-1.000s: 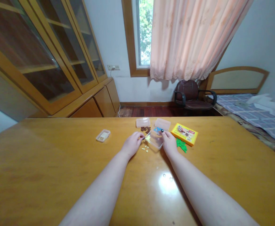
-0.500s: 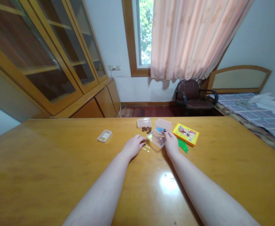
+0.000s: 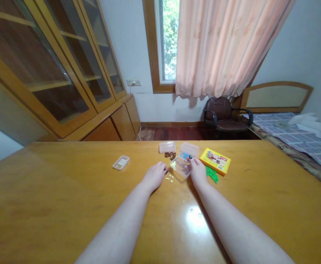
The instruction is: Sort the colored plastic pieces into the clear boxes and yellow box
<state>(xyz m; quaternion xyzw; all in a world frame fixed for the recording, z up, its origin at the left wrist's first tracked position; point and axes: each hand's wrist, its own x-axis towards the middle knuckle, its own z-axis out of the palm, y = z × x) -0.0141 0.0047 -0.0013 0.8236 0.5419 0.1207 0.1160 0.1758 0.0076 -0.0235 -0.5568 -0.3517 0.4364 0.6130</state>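
Observation:
My right hand (image 3: 197,171) grips a small clear plastic box (image 3: 180,167) by its near right edge, tilted a little off the wooden table (image 3: 67,190). My left hand (image 3: 155,176) rests on the table just left of it, fingers curled, fingertips beside several tiny pale yellow pieces (image 3: 169,179). Whether a piece is pinched in them I cannot make out. A few pale pieces show inside the box.
Two more clear boxes (image 3: 166,147) (image 3: 189,149) sit behind, with brown pieces (image 3: 170,155) and blue pieces (image 3: 184,156) between. A yellow carton (image 3: 214,160) and green pieces (image 3: 211,173) lie to the right. A fourth clear box (image 3: 121,162) lies left. A chair (image 3: 223,114) and bed (image 3: 295,135) are beyond.
My left hand has drawn back from the box's rim down to the loose yellow pieces on the table. The right hand still holds the box, now a little lower.

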